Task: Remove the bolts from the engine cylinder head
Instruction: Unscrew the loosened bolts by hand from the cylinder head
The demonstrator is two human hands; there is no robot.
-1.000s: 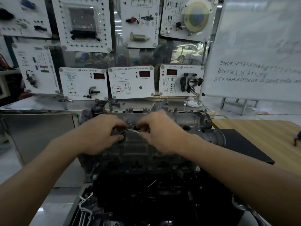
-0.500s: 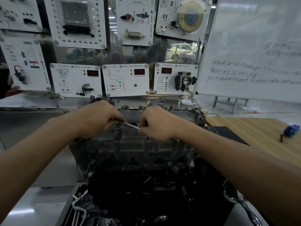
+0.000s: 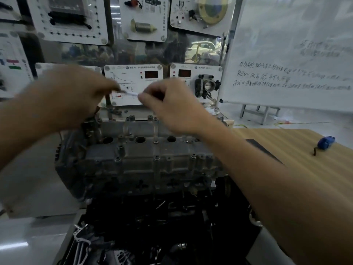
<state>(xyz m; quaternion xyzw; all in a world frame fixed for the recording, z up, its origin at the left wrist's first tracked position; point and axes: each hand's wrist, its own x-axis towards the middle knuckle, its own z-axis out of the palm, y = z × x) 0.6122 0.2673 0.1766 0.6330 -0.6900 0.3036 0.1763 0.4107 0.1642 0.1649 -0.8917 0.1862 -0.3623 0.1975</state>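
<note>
Rod (image 3: 129, 92) now raised above cylinder head (image 3: 152, 155), its ends pinched by left hand (image 3: 76, 96) and right hand (image 3: 172, 106)

The whiteboard (image 3: 286, 44) bears three lines of black handwriting (image 3: 286, 79) in Chinese characters. The strokes are smeared, and only two characters near the start of the third line look like 中国. Fainter writing (image 3: 321, 48) higher on the board cannot be read. The middle white panel (image 3: 137, 81) has a round emblem and a line of small print (image 3: 141, 67) along its top, too small to read, and a red display (image 3: 151, 74) showing no digits. The right panel (image 3: 193, 72) carries a similar header (image 3: 207, 67) and a dark display (image 3: 184, 73). The left panel (image 3: 39, 66) sits mostly behind the left hand (image 3: 76, 96), its print hidden. Print on the upper panels (image 3: 180, 6) is illegible.
</note>
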